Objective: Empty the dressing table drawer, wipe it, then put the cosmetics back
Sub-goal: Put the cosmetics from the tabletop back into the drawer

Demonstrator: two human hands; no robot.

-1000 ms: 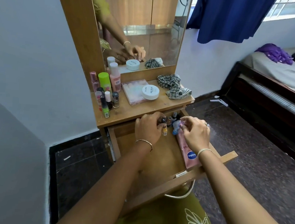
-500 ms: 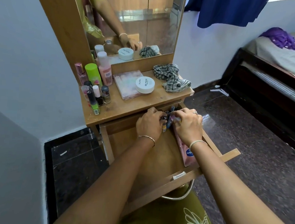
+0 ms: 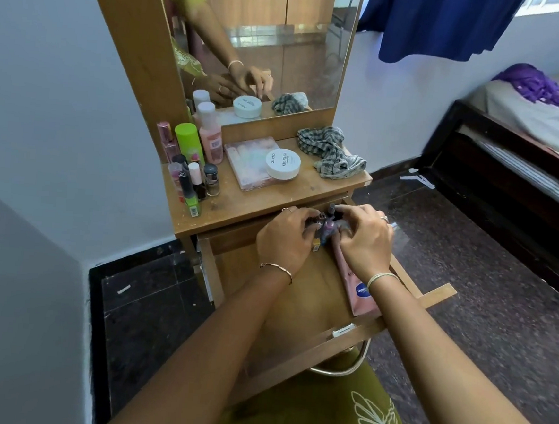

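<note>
1. Left hand (image 3: 284, 242) and right hand (image 3: 364, 242) meet at the back right corner of the open drawer (image 3: 211, 273). The left hand's fingers are curled round a cluster of small bottles (image 3: 327, 224). The right hand closes on the same cluster from the other side, its fingertips pinching at a dark cap.
2. Under the left fingers, one yellowish bottle of the cluster pokes out.
3. The drawer is pulled out from under the surface (image 3: 248, 202), and its bare wooden bottom shows between the forearms.
4. A pink tube (image 3: 354, 286) with a blue label lies along the drawer's right wall, partly under the right wrist.
5. At the left of the surface a group of nail polish bottles (image 3: 195, 181) stands upright. Behind them are a green-capped can (image 3: 187, 139) and a pink bottle (image 3: 210, 136) with a white cap.
6. A white round jar (image 3: 282, 164) sits on a flat pink palette (image 3: 242, 162) mid-surface.
7. A checked cloth (image 3: 329, 152) lies crumpled at the right back corner, below the mirror (image 3: 284, 45).
8. A bed (image 3: 529, 124) stands well apart to the right.
</note>
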